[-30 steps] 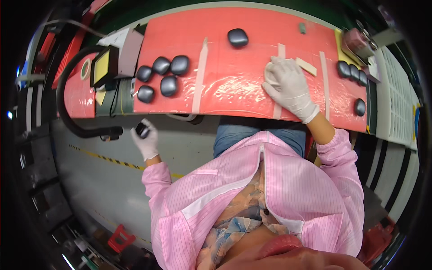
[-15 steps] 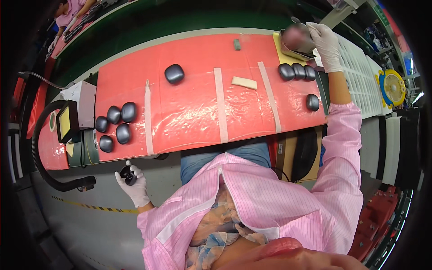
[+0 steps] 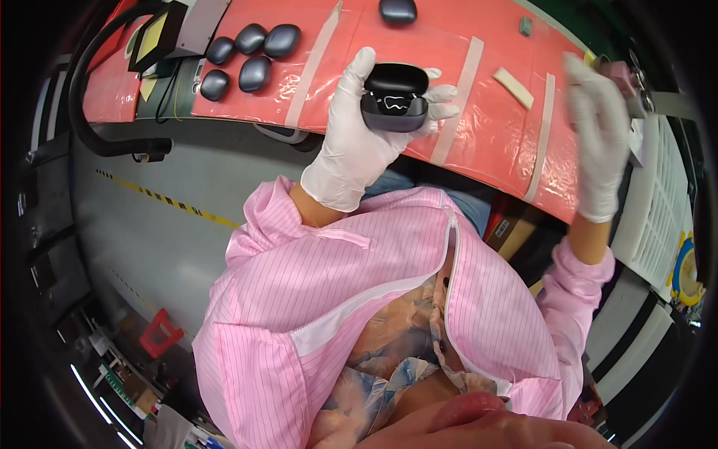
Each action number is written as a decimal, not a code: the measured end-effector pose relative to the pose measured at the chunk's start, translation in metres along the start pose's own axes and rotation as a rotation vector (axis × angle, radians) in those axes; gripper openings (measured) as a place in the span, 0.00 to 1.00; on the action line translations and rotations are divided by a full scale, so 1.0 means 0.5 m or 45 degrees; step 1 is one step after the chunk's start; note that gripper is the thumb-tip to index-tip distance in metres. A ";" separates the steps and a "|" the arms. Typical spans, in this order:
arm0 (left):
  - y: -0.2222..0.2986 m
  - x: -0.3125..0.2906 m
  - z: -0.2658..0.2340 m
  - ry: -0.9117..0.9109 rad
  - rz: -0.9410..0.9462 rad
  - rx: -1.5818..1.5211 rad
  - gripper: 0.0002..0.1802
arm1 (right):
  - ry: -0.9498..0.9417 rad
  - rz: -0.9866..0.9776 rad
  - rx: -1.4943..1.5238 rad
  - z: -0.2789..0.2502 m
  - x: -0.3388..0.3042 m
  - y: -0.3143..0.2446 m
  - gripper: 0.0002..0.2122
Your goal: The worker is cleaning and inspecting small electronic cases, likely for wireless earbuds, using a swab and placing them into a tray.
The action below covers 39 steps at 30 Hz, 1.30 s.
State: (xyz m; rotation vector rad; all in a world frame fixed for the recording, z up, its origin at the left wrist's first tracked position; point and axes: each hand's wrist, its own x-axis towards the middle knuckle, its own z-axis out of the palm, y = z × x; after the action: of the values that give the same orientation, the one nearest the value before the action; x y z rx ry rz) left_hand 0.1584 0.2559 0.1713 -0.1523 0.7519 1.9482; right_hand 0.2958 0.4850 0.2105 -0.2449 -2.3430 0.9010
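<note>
My left hand [image 3: 340, 153], in a white glove, holds up a dark earbud charging case [image 3: 395, 120] over the bench's near edge. The case's lid is raised, and a pale curved outline shows in its black inside. My right hand [image 3: 600, 142], also gloved, hovers over the right end of the red mat [image 3: 516, 142], beside a metal container [image 3: 634, 86] with something pinkish at it. Motion smears its fingers, so whether they grip anything is unclear. Several closed dark-grey cases [image 3: 282, 40] lie grouped on the mat's left part. Another closed case [image 3: 397, 10] lies farther back.
A beige strip [image 3: 513, 87] and a small green block [image 3: 525, 26] lie on the mat. At left, a black flexible hose [image 3: 78, 112] curves out past the bench edge. White slatted trays [image 3: 651, 194] and a yellow-blue fan [image 3: 686, 273] stand at right.
My left hand has risen from below the bench edge to the middle, bringing the opened case. My right hand has come back from the metal container toward me. The view has shifted and turned.
</note>
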 end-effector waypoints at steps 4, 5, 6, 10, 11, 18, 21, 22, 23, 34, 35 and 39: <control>-0.030 0.006 -0.006 -0.069 -0.061 -0.155 0.33 | -0.329 -0.495 -0.090 0.158 -0.050 -0.124 0.16; -0.026 0.002 -0.003 -0.043 -0.082 -0.106 0.32 | -0.248 -0.451 -0.170 0.162 -0.056 -0.109 0.17; -0.023 -0.001 -0.003 -0.016 -0.101 -0.059 0.31 | -0.172 -0.409 -0.247 0.162 -0.061 -0.093 0.17; -0.034 -0.007 -0.023 -0.097 -0.138 -0.077 0.31 | -0.272 -0.384 -0.111 0.157 -0.081 -0.079 0.16; -0.033 -0.007 -0.025 -0.093 -0.139 -0.082 0.31 | -0.159 -0.258 0.048 0.158 -0.086 -0.072 0.17; -0.039 -0.012 -0.031 -0.119 -0.168 -0.229 0.35 | -0.010 -0.378 0.090 0.203 -0.099 -0.107 0.14; -0.038 -0.020 -0.037 -0.134 -0.274 -0.468 0.34 | 0.045 -0.311 -0.205 0.205 -0.109 -0.113 0.13; -0.040 -0.020 -0.036 -0.134 -0.278 -0.469 0.34 | 0.041 -0.314 -0.123 0.204 -0.110 -0.108 0.14; -0.040 -0.023 -0.038 -0.133 -0.247 -0.415 0.34 | 0.032 -0.322 -0.029 0.206 -0.111 -0.105 0.14; -0.046 -0.036 -0.049 -0.194 0.134 0.326 0.36 | -0.090 -0.320 -0.067 0.193 -0.109 -0.110 0.13; -0.051 -0.041 -0.043 -0.190 0.349 0.524 0.37 | -0.090 -0.319 -0.066 0.193 -0.115 -0.112 0.13; -0.051 -0.046 -0.054 -0.185 0.632 0.861 0.42 | -0.016 -0.180 0.007 0.198 -0.134 -0.136 0.16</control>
State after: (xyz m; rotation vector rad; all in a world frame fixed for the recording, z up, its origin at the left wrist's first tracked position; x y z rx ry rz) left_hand 0.1856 0.2308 0.1483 0.6318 1.3968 2.0042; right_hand 0.2927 0.3553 0.1657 -0.0698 -2.3362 0.8425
